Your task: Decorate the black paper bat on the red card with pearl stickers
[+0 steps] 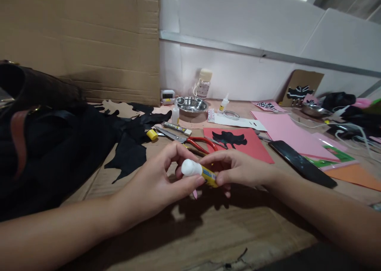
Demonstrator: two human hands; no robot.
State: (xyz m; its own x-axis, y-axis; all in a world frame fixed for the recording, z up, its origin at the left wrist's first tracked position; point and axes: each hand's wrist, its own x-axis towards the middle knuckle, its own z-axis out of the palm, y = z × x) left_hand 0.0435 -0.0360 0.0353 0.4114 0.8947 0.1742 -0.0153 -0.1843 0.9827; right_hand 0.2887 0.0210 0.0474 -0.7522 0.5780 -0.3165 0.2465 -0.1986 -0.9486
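"Brown tabletop (247, 231)?"
"Yes, cardboard (119, 44) and a white wall (238, 8) are standing behind it."
"The hands?"
"Left (157, 179) and right (241, 169) are curling closed around a glue stick (202, 172), above the near edge."

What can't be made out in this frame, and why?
Head view:
Far end of the yellow-and-white tube: hidden by the right hand.
Its label: blurred, partly covered.
Lower red scissor handle: partly behind the hands.
Black fabric: cut off by the left edge.
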